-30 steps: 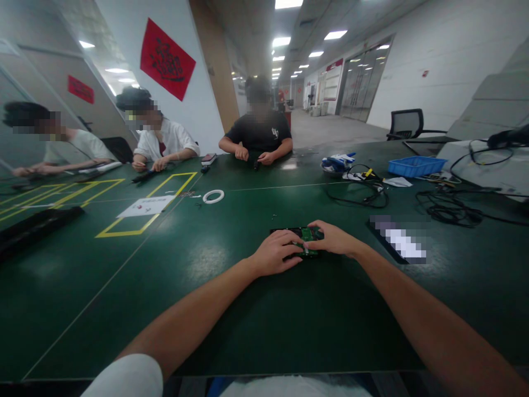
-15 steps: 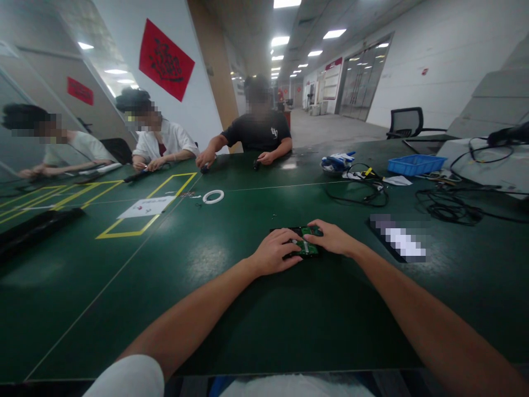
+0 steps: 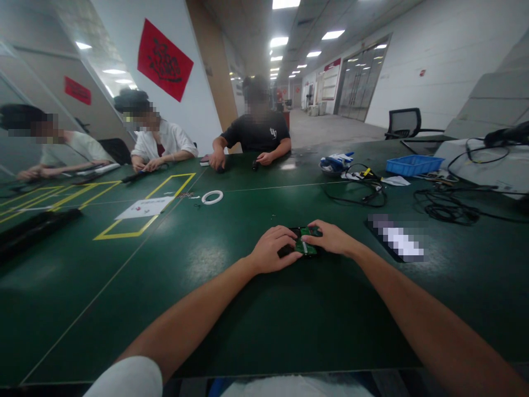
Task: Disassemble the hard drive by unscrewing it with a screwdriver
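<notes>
A small black device with a green circuit board (image 3: 305, 246) lies on the dark green table (image 3: 231, 309) in front of me. My left hand (image 3: 270, 251) curls over its left side, fingers bent and pressing on it. From the right, my right hand (image 3: 330, 238) closes on the board, fingertips pinched at its middle. Much of the device is hidden under both hands.
A dark flat object (image 3: 394, 240) lies right of my hands. Black cables (image 3: 444, 209) and a blue tray (image 3: 413, 164) sit at the far right. A white ring (image 3: 212, 197), a paper sheet (image 3: 145, 207) and yellow tape lines lie left. Three people sit across.
My hands have drawn closer together over the device, covering more of it. The person in black opposite moved one hand along the table.
</notes>
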The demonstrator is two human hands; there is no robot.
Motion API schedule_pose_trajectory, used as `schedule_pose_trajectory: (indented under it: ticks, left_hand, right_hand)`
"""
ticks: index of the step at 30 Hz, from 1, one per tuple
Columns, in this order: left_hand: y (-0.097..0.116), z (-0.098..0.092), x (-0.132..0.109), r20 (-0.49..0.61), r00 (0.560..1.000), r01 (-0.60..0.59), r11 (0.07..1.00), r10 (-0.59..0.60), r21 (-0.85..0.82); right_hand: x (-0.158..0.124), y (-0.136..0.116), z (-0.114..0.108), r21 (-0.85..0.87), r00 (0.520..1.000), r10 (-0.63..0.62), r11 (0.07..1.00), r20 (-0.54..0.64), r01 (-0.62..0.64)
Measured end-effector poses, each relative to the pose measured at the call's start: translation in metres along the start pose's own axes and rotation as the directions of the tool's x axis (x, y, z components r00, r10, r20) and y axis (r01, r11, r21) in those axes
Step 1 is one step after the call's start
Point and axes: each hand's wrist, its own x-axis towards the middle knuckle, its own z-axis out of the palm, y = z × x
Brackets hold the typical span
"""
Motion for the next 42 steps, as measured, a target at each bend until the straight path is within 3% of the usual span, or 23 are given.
schedule_pose_trajectory:
  ticks: [3, 7, 9, 11, 15, 23, 35, 42]
  left_hand:
    - [-0.013, -0.002, -0.001, -0.166, 0.967, 0.197, 0.980, -0.195, -0.005]
    - [-0.054, -0.003, -0.008, -0.369, 0.819, 0.497, 0.865, -0.440, 0.071]
    - [-0.076, -0.004, -0.012, -0.378, 0.775, 0.584, 0.802, -0.506, 0.124]
    - [-0.092, -0.004, -0.013, -0.316, 0.762, 0.631, 0.757, -0.566, 0.166]
    - [-0.106, 0.001, -0.004, -0.161, 0.757, 0.651, 0.713, -0.633, 0.260]
    - [-0.117, 0.011, 0.024, -0.070, 0.736, 0.665, 0.699, -0.673, 0.262]
    - [-0.126, 0.013, 0.025, -0.052, 0.747, 0.656, 0.721, -0.663, 0.222]
    - [-0.124, 0.014, 0.032, -0.050, 0.699, 0.703, 0.673, -0.713, 0.232]
  right_hand:
    - [-0.001, -0.001, -0.001, 0.010, 1.000, 0.014, 1.000, 0.005, -0.015]
    - [-0.002, -0.002, -0.002, 0.022, 1.000, 0.009, 1.000, 0.010, -0.009]
    - [-0.002, -0.001, -0.001, 0.024, 1.000, 0.011, 1.000, 0.005, -0.011]
    - [-0.002, 0.000, -0.001, 0.022, 1.000, 0.012, 1.000, -0.003, -0.012]
    - [0.001, 0.003, 0.000, 0.014, 1.000, 0.010, 1.000, 0.019, -0.011]
    - [0.002, 0.004, -0.001, 0.013, 0.999, -0.031, 0.999, 0.014, 0.031]
    - [0.001, 0.000, -0.003, 0.046, 0.999, 0.022, 0.999, 0.038, -0.024]
    - [0.000, 0.001, -0.002, 0.043, 0.999, 0.011, 0.999, 0.033, -0.012]
